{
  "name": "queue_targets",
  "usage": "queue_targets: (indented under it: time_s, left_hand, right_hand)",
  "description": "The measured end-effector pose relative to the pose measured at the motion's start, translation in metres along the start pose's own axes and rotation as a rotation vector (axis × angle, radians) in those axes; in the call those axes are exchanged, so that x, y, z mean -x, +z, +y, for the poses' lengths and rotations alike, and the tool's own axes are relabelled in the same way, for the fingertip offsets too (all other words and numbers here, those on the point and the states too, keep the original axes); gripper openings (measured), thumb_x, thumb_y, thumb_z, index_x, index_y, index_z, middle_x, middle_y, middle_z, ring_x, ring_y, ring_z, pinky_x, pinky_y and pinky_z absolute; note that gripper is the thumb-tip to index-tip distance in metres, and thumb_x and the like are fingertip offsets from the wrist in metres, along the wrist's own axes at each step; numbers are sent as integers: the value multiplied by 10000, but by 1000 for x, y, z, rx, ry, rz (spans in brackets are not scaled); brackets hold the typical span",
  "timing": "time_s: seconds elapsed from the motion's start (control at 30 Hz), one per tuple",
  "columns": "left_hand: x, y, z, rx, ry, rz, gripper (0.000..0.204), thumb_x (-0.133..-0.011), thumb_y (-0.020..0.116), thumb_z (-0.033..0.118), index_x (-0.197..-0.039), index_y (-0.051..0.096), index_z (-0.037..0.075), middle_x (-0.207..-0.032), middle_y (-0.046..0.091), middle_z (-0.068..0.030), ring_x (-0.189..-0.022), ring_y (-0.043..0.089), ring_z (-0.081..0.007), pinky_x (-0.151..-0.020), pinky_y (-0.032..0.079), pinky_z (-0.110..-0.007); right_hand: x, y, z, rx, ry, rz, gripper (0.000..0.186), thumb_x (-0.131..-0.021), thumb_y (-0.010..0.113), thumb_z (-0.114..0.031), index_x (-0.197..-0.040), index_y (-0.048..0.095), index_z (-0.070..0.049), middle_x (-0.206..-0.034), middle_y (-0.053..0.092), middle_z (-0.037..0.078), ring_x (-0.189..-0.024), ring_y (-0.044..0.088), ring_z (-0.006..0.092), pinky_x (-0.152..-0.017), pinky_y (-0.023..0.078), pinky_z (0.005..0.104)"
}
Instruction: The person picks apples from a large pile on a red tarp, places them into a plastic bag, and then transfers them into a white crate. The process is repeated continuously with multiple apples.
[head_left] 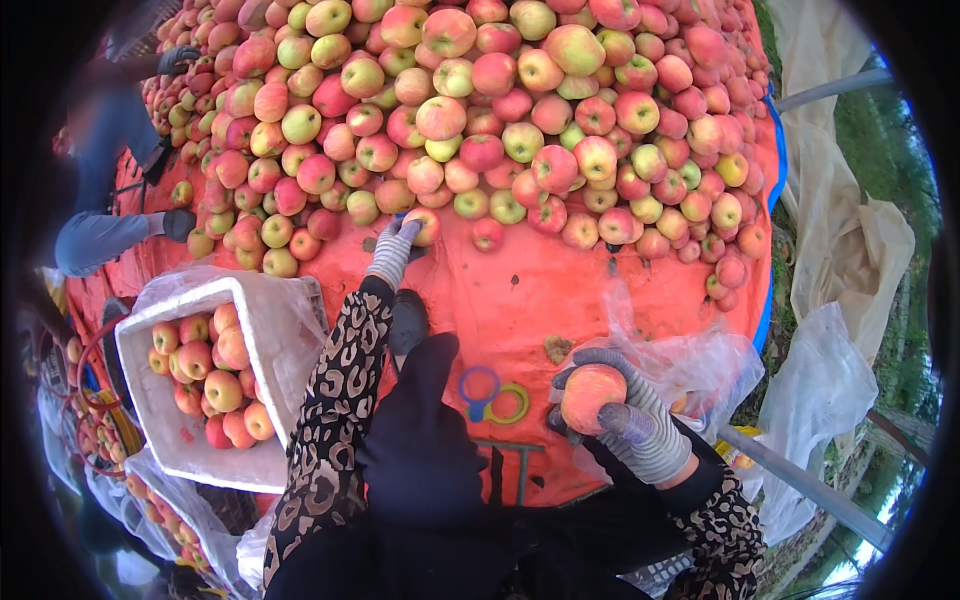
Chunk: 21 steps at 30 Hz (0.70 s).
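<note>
My right hand [645,430], in a striped grey glove, is closed round a red-pink apple [593,398] in front of my body at the right. My left hand [395,248], gloved the same way, stretches forward to the near edge of a big apple heap [480,110]. Its fingers and thumb are round the side of a red-yellow apple [426,228] there. Left of my left arm stands a white foam box [150,440], lined with clear plastic and partly filled with red apples [223,390].
Red sheeting [500,310] lies under the heap. A blue ring and a yellow ring [510,403] lie near my knees. Clear plastic [820,400] and a metal pole [810,490] are at the right. Another person's leg [105,240] shows at the far left, near crates of apples.
</note>
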<state>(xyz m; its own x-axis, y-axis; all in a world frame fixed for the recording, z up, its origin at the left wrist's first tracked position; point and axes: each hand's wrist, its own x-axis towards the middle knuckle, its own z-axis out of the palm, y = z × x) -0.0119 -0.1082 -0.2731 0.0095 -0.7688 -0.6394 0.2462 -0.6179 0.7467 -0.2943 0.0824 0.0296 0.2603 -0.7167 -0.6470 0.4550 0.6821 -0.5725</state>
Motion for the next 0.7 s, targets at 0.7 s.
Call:
queue_targets:
  time_s: [0.7]
  left_hand:
    - [245,17,123,493,-205,-834,623,-840,655,399,-1331,386,126,-1185,523,-210,-986,618,-329,-672,573,-366]
  right_hand:
    - [33,22,20,-80,-246,-164,751,-710,787,-164,-1340,384,-91,-1206,544,135,-961,625,265,-770,549,354]
